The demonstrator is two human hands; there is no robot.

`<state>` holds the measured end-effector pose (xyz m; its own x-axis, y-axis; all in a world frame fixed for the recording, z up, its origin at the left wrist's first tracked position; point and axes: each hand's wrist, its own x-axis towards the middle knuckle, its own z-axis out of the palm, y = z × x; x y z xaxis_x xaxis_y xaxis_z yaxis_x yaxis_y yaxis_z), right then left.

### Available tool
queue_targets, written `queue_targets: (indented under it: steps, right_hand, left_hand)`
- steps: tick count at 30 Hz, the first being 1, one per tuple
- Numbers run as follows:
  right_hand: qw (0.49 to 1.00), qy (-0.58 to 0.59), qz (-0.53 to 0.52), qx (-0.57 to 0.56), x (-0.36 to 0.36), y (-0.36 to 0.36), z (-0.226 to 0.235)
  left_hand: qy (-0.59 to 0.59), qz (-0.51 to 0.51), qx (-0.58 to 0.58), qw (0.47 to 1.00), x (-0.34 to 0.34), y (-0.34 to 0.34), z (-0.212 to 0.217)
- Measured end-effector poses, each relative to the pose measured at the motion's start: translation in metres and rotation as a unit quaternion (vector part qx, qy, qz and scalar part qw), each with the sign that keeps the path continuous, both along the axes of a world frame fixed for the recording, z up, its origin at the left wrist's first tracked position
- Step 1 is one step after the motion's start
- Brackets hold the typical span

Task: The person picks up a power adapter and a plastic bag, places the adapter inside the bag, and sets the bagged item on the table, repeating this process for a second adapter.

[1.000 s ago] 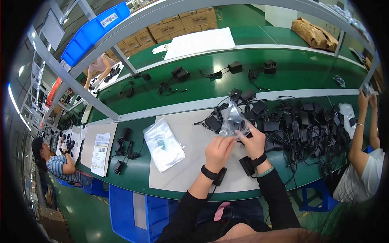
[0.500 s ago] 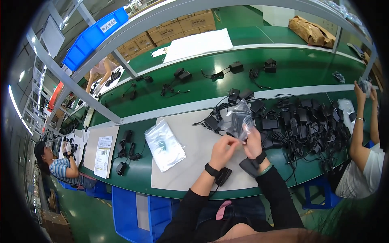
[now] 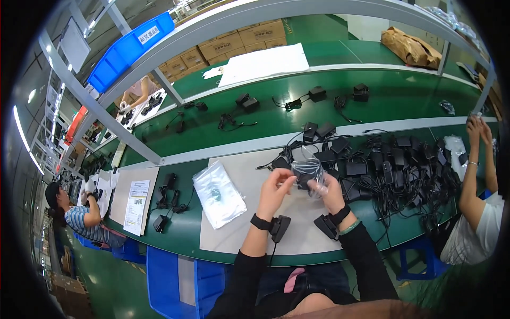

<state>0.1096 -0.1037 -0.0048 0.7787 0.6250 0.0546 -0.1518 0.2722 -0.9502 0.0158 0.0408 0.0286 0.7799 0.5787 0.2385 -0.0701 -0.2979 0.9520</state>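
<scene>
A clear plastic bag (image 3: 305,161) with a black power adapter (image 3: 303,179) and its cable inside is held up over the grey mat (image 3: 255,239). My right hand (image 3: 331,193) grips the bag's lower right side, fingers closed on the film. At the bag's left edge is my left hand (image 3: 274,189), its thumb and fingertips drawn together; whether film is pinched there cannot be made out. Left of my hands lies a stack of flat clear bags (image 3: 219,195). A large heap of black adapters with tangled cables (image 3: 393,165) spreads to my right.
Several adapters lie along the green strip (image 3: 207,133) beyond the metal rail. More adapters (image 3: 168,199) and a printed sheet (image 3: 136,207) lie to the left. A blue bin (image 3: 170,282) stands below the table edge. Co-workers' arms (image 3: 470,170) show at right and at left.
My left hand has moved left, away from my right hand. The bagged adapter has come lower and nearer to me, and my right hand now grips its right side.
</scene>
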Motion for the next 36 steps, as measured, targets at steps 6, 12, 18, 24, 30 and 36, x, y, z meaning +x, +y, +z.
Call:
queue_targets:
  steps: [6,12,18,24,30,36]
  right_hand:
    - [0.998,0.063,0.015,-0.024,-0.007,0.001,0.002]
    - [0.977,0.201,-0.014,0.066,-0.003,-0.001,-0.006]
    - [0.995,0.071,-0.038,0.061,-0.001,0.000,0.008]
    - [0.998,-0.049,0.029,-0.025,0.000,-0.002,0.006]
    - [0.998,0.063,-0.018,-0.024,-0.003,-0.004,0.005]
    - [0.997,-0.007,-0.078,-0.014,0.001,-0.001,-0.003]
  left_hand:
    - [-0.016,-0.067,-0.010,0.998,-0.005,0.007,-0.030]
    - [-0.036,-0.086,0.119,0.988,-0.007,-0.003,-0.025]
    - [0.079,-0.136,-0.021,0.987,-0.008,0.016,-0.016]
    - [-0.030,-0.193,-0.070,0.978,0.008,0.022,-0.009]
    - [-0.027,-0.238,-0.134,0.962,0.021,-0.017,-0.043]
    - [0.044,-0.293,-0.153,0.943,0.019,0.006,-0.041]
